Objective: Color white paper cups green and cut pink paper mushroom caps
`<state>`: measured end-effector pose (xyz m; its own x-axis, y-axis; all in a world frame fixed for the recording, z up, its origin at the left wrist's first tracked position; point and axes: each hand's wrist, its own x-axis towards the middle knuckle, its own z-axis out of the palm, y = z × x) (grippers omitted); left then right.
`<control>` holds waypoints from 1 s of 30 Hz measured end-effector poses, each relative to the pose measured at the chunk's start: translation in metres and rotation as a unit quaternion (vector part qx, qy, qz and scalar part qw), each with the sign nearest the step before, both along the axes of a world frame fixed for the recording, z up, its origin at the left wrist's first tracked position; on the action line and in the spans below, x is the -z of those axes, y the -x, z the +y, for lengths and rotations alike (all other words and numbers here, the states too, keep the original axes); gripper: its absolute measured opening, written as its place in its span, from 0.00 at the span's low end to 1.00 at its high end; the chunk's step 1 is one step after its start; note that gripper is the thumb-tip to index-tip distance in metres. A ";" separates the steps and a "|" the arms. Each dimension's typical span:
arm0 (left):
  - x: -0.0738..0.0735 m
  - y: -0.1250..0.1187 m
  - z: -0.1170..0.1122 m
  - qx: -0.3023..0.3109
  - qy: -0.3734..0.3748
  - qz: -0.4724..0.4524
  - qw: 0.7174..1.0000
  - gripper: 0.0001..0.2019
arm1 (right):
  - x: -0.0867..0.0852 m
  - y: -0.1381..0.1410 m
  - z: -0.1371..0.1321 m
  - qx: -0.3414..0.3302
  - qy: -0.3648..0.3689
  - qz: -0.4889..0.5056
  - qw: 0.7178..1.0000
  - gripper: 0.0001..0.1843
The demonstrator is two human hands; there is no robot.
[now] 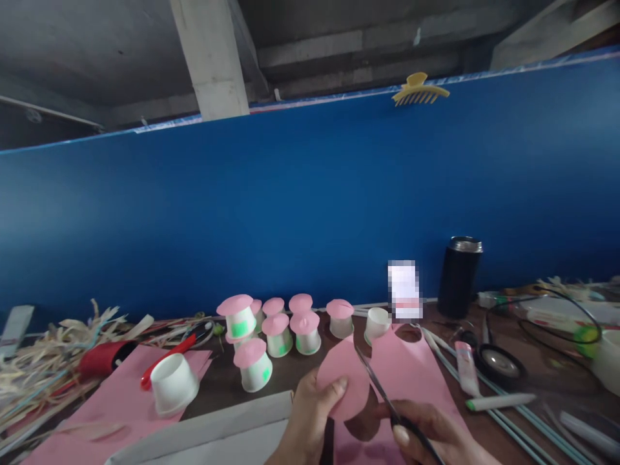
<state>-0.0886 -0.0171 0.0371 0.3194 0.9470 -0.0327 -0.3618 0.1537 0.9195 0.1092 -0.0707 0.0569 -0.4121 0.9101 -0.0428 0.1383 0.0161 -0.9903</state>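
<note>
Black cylindrical flask with a silvery metal rim [458, 281]: my landmark, standing just in front of the blue panel [310, 213]; its mouth looks uncapped, but I cannot see inside.
Left hand [306, 412]: left of the flask and nearer to me, pinching the rounded pink paper piece [343, 371], thumb on its face.
Right hand [431, 423]: nearer to me than the flask, gripping the dark metal scissors [378, 385], whose blades run along the right edge of the rounded pink paper piece.
Large pink paper sheet with curved cut-outs [411, 371]: nearer to me than the flask and to its left.
White tapered cups capped with pink paper discs [278, 343]: well left of the flask, upside down, some with green patches.
Bare white tapered cup [376, 326]: left of the flask, the closest cup to it.
Second bare white cup [175, 394]: far left of the flask, upside down on pink paper.
Red cylindrical container [103, 360]: farther left of the flask, on its side, dark end facing right; contents hidden from me.
Shallow white box [213, 420]: left of the flask and nearest me, cut off by my view, only pale inner surface showing.
</note>
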 end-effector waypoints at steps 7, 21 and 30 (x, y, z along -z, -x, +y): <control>0.001 0.001 0.002 0.027 0.005 0.013 1.000 0.22 | -0.004 -0.002 0.002 -0.008 -0.016 0.000 1.000 0.32; -0.002 0.000 0.000 0.052 0.005 0.006 0.999 0.20 | 0.009 0.003 0.002 0.026 -0.003 0.000 1.000 0.31; 0.004 0.000 0.003 0.049 0.015 0.010 0.999 0.20 | 0.013 0.003 0.003 0.027 -0.016 -0.005 1.000 0.31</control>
